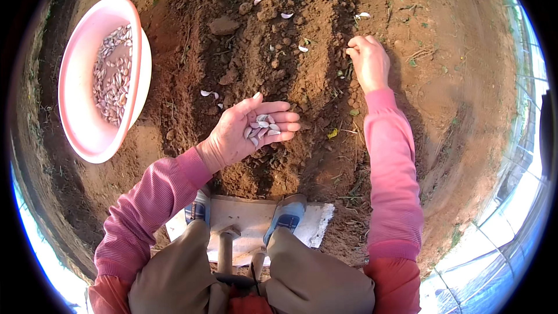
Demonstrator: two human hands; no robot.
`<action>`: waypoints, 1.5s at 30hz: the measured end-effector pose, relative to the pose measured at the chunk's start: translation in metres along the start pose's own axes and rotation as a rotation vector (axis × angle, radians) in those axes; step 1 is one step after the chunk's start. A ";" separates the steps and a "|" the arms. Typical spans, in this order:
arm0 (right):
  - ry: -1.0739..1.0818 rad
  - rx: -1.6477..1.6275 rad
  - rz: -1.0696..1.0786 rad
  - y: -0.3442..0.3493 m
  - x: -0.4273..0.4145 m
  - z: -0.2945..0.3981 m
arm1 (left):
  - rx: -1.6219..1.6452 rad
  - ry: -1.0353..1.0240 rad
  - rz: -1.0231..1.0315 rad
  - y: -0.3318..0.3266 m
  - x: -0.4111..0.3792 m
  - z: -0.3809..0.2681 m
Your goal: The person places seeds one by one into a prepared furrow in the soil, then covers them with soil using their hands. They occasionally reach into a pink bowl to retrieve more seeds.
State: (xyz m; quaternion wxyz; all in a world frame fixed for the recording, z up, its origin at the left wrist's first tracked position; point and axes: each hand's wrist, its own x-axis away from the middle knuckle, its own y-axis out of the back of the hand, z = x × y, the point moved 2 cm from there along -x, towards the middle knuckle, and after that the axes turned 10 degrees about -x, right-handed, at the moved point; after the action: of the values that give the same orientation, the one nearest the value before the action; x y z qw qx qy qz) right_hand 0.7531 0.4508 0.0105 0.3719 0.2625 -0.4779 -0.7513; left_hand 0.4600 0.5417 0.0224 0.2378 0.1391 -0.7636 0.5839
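Observation:
My left hand [235, 133] is palm up above the furrows with its fingers extended. A small heap of garlic cloves [263, 126] rests on the palm and finger bases. To the right, my right hand [371, 64] reaches low over the right-hand furrow [344, 91], thumb and fingers curled together. I see no clove at its fingertips, which are partly hidden. Just beyond it, pale cloves [362, 15] lie on the soil. More single cloves lie along the furrows, including one clove [303, 48] between my hands and a pair of cloves [209, 93] left of my left hand.
At the left stands a pink plastic basin [72, 96] with many garlic cloves [115, 87] inside. Clods and a flat stone [224, 26] lie among the furrows. Below, my shoes [290, 213] rest on a white sheet [244, 209] beside wooden stool legs [225, 250]. Plastic sheeting [501, 235] edges the right.

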 end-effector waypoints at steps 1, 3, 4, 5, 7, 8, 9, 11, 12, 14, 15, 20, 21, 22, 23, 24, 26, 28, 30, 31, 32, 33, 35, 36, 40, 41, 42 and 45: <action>0.007 -0.110 -0.023 0.013 0.011 0.017 | 0.012 -0.007 -0.005 0.002 0.002 -0.001; -0.007 -0.386 0.185 0.028 0.046 0.072 | 0.036 -0.019 0.001 0.005 0.000 -0.001; 0.070 -0.449 0.220 0.036 0.064 0.095 | 0.036 -0.015 0.009 0.001 -0.003 -0.002; 0.146 -0.513 0.254 0.038 0.080 0.112 | 0.035 -0.007 -0.005 0.002 -0.005 0.000; 0.201 -0.526 0.327 0.035 0.099 0.128 | 0.023 0.010 -0.018 0.002 -0.011 0.003; 0.194 -0.522 0.284 0.030 0.105 0.127 | 0.043 0.023 0.015 -0.003 -0.015 0.005; 0.193 -0.526 0.244 0.024 0.109 0.125 | 0.007 0.016 0.013 -0.011 -0.014 0.003; 0.193 -0.528 0.239 0.024 0.115 0.122 | 0.010 0.034 0.023 -0.004 -0.018 0.013; 0.183 -0.519 0.241 0.028 0.117 0.124 | 0.026 0.041 0.055 -0.004 -0.017 0.015; 0.173 -0.497 0.240 0.034 0.120 0.124 | 0.023 0.059 0.031 -0.007 -0.018 0.018; 0.179 -0.489 0.239 0.035 0.121 0.123 | 0.006 0.055 -0.001 -0.007 -0.019 0.020; -0.037 -0.659 0.108 0.029 0.094 0.082 | 0.006 0.056 0.055 -0.011 -0.018 0.017; -0.085 -0.665 0.062 0.025 0.082 0.066 | 0.009 0.052 0.058 -0.011 -0.017 0.015; -0.112 -0.529 0.029 0.026 0.068 0.050 | 0.003 0.021 0.057 -0.009 -0.016 0.013; -0.090 -0.384 -0.029 0.020 0.054 0.028 | -0.002 0.022 0.045 -0.008 -0.015 0.012; -0.047 -0.296 -0.092 0.017 0.036 0.013 | -0.007 0.020 0.030 -0.006 -0.014 0.010; -0.079 -0.080 -0.042 0.005 0.000 -0.008 | -0.037 0.006 -0.015 -0.007 -0.007 0.003; -0.032 0.086 -0.057 -0.007 -0.025 -0.026 | -0.027 0.011 -0.018 -0.003 -0.006 0.003; 0.028 0.230 -0.083 -0.022 -0.043 -0.032 | -0.017 0.006 -0.022 0.001 -0.001 0.001; 0.070 0.270 -0.092 -0.025 -0.048 -0.032 | -0.013 0.003 -0.021 0.003 0.003 0.000; 0.033 0.303 0.009 -0.027 -0.053 -0.035 | -0.010 0.002 -0.019 0.005 0.006 -0.001; 0.017 0.300 0.030 -0.027 -0.054 -0.036 | -0.006 -0.007 -0.038 0.007 0.009 -0.001; -0.076 0.228 0.059 -0.028 -0.049 -0.037 | -0.001 -0.021 -0.071 0.013 0.017 -0.001; -0.100 0.139 0.028 -0.026 -0.048 -0.039 | -0.009 -0.025 -0.078 0.014 0.020 -0.001; -0.181 -0.132 -0.056 -0.010 -0.036 -0.047 | 0.029 -0.023 -0.069 0.017 0.033 0.003; -0.196 -0.179 -0.066 -0.005 -0.030 -0.049 | 0.029 -0.025 -0.073 0.020 0.037 0.003; -0.181 -0.317 -0.081 0.002 -0.022 -0.045 | 0.028 -0.032 -0.078 0.021 0.040 0.003; -0.282 -0.769 -0.069 0.011 -0.005 -0.042 | 0.044 -0.065 -0.081 0.023 0.046 0.002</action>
State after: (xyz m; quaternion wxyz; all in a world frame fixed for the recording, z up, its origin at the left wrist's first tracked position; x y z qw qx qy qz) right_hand 0.7912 0.4298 0.0036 0.3482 0.0147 -0.1996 -0.9158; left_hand 0.4097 0.5491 0.0273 0.2333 0.1939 -0.7515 0.5858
